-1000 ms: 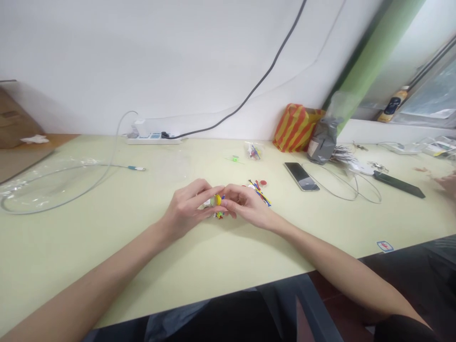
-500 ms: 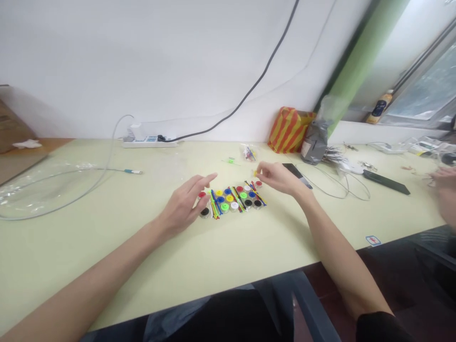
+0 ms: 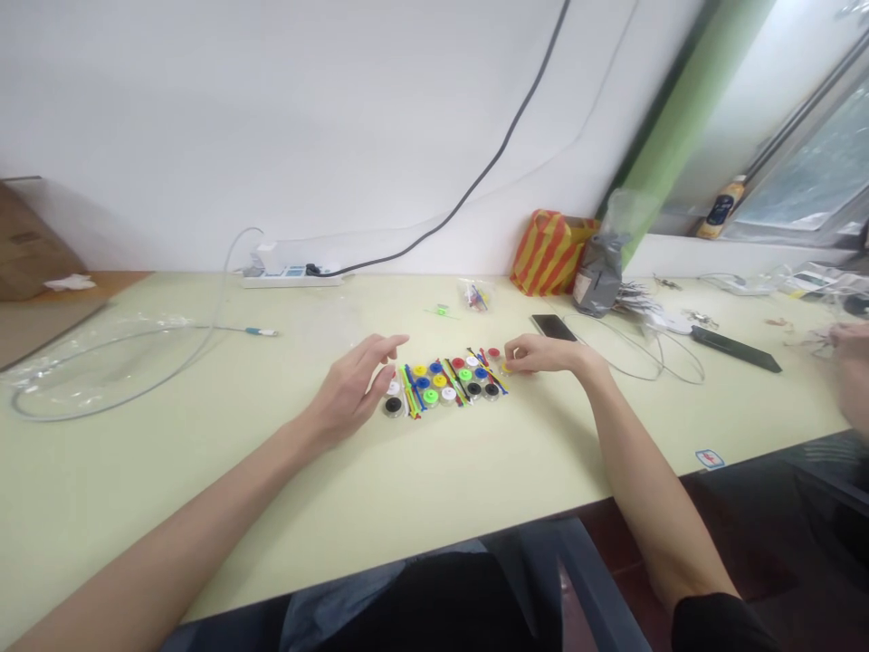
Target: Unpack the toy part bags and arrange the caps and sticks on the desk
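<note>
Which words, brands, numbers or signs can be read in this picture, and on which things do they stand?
None can be read with certainty.
Bottle: pale marks on its dark label, too blurred to read.
Grey bag: whitish label, too small to read.
Blue-bordered sticker: a red mark, too blurred to identify.

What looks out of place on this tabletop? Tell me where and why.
A small bright-green piece looks slightly odd: it lies alone, left of the clear plastic bag of colourful parts, apart from the tightly grouped round, colour-capped containers and thin coloured sticks. Nothing visibly spilled or damaged stands out.
</note>
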A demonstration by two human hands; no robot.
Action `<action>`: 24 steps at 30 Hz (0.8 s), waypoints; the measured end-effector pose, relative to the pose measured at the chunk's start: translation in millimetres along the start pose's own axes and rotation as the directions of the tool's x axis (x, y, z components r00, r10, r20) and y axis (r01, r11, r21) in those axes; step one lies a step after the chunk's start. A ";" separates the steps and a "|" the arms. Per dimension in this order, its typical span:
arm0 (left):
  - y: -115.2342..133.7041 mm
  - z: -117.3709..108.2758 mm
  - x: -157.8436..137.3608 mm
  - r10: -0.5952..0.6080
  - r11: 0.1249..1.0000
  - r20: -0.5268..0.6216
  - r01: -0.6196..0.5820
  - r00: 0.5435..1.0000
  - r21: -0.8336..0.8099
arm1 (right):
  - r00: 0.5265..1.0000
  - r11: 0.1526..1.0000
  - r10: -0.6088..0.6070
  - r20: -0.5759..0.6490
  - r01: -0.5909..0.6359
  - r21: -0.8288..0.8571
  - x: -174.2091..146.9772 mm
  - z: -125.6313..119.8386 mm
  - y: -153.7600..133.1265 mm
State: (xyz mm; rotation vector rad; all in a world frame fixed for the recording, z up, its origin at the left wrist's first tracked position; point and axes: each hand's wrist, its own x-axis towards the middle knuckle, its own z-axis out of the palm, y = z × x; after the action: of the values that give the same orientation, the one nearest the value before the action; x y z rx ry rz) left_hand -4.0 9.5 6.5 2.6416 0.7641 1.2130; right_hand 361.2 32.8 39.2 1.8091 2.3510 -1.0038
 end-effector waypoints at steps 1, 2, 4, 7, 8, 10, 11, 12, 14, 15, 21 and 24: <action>-0.2 -0.1 0.0 0.002 1.000 0.001 -0.002 1.000 -0.002 | 1.000 1.000 -0.006 -0.006 0.006 0.002 1.5 0.2 0.9; -0.4 -0.2 0.1 0.002 1.000 0.004 -0.002 1.000 -0.005 | 1.000 1.000 -0.014 -0.011 0.014 0.004 2.7 0.1 2.1; -1.0 -0.4 0.1 -0.001 1.000 0.013 0.001 1.000 -0.009 | 0.999 0.999 -0.036 -0.017 0.036 0.009 4.6 -0.3 4.5; -1.3 -0.5 0.0 -0.004 1.000 0.022 0.004 1.000 -0.013 | 0.998 0.998 -0.062 -0.032 0.063 0.020 6.5 -0.9 6.8; -1.3 -0.5 0.0 -0.004 1.000 0.023 0.004 1.000 -0.015 | 0.997 0.997 -0.067 -0.040 0.068 0.024 6.9 -1.0 6.9; -1.3 -0.5 -0.1 -0.003 1.000 0.023 0.004 1.000 -0.017 | 0.995 0.996 -0.079 -0.056 0.080 0.028 6.9 -1.6 6.6; -1.3 -0.4 -0.1 -0.003 1.000 0.023 0.004 1.000 -0.018 | 0.994 0.996 -0.086 -0.065 0.088 0.026 6.4 -2.2 6.3; -1.4 -0.3 -0.2 -0.003 1.000 0.024 0.004 1.000 -0.018 | 0.993 0.995 -0.094 -0.076 0.096 0.018 5.8 -2.9 6.0; -1.7 -0.1 -0.3 -0.006 1.000 0.026 0.006 1.000 -0.018 | 0.987 0.995 -0.104 -0.121 0.103 -0.018 4.5 -4.5 6.1; -1.8 -0.1 -0.4 -0.007 1.000 0.026 0.008 1.000 -0.017 | 0.983 0.995 -0.100 -0.153 0.095 -0.039 4.2 -5.0 6.6; -1.6 -0.3 -0.2 -0.007 1.000 0.034 0.008 0.999 -0.022 | 0.967 0.995 -0.002 -0.255 -0.024 -0.098 13.7 2.6 9.5; -1.6 -0.1 0.2 -0.011 1.000 0.034 0.012 0.999 -0.027 | 0.954 0.991 -0.052 -0.295 0.013 -0.132 21.4 9.6 5.5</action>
State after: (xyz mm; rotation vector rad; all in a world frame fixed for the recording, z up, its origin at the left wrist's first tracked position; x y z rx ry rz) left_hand -4.6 11.0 6.2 2.6248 0.7510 1.1638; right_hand 355.3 47.3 20.9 1.9998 2.5485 -0.5978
